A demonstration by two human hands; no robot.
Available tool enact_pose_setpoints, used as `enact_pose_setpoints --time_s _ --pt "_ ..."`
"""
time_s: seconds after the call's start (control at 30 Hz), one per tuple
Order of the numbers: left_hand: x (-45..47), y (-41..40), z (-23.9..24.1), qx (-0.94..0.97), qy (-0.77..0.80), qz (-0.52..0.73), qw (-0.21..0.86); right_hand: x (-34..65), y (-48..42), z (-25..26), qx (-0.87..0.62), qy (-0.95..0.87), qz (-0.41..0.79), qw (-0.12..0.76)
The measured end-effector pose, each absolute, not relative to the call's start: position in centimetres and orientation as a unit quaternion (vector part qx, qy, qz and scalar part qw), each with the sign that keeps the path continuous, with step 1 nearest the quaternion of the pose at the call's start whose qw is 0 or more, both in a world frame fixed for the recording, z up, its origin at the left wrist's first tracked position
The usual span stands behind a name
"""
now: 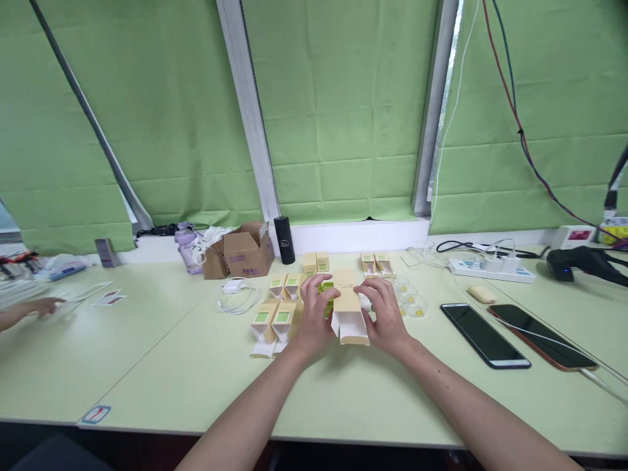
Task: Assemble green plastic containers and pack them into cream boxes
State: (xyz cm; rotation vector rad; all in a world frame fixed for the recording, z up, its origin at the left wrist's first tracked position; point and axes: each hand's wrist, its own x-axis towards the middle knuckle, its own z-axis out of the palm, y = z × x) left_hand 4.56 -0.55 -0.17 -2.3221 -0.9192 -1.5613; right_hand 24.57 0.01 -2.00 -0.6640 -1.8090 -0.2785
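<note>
A small tan carton [347, 297] is held up between my two hands, its end flap open toward me and the white inside showing. My left hand [314, 315] grips its left side, and my right hand [386, 314] grips its right side. Several similar cartons [283, 319] with green patches stand left of my left hand, the nearest ones with open flaps. Two more open cartons [377, 264] are behind my right hand. Bright green pieces [324, 288] show partly behind my left fingers. Several clear round plastic pieces with yellow centres [416, 306] lie beside my right hand.
Two phones [483, 335] [542, 337] lie at the right, near a power strip [493, 269]. Behind are a cardboard box [248, 252], a black cylinder [284, 241] and a purple bottle [189, 250]. A white charger with cable [236, 288] lies left. Another person's hand [42, 306] is far left.
</note>
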Motion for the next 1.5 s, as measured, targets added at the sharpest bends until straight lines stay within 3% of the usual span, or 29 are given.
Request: enact_pose_setpoints --time_s 0.33,0.87,1.07,1.5 --pt "4.4 -0.1 -0.7 -0.774 -0.298 -0.549 0.107 24.4 -0.1 -1.9 -0.264 -0.766 -0.141 0.568" --pt "4.3 -0.3 0.1 -0.711 -0.252 -0.631 -0.178 24.4 -0.3 -1.8 -0.289 -0.742 -0.102 0.597" --pt "4.7 0.2 -0.6 -0.628 -0.225 -0.657 -0.353 24.4 -0.4 -1.8 -0.291 -0.745 -0.074 0.596" --pt "5.0 0.1 0.2 -0.603 -0.228 -0.652 -0.399 24.3 -0.4 -2.2 -0.289 -0.757 -0.001 0.586"
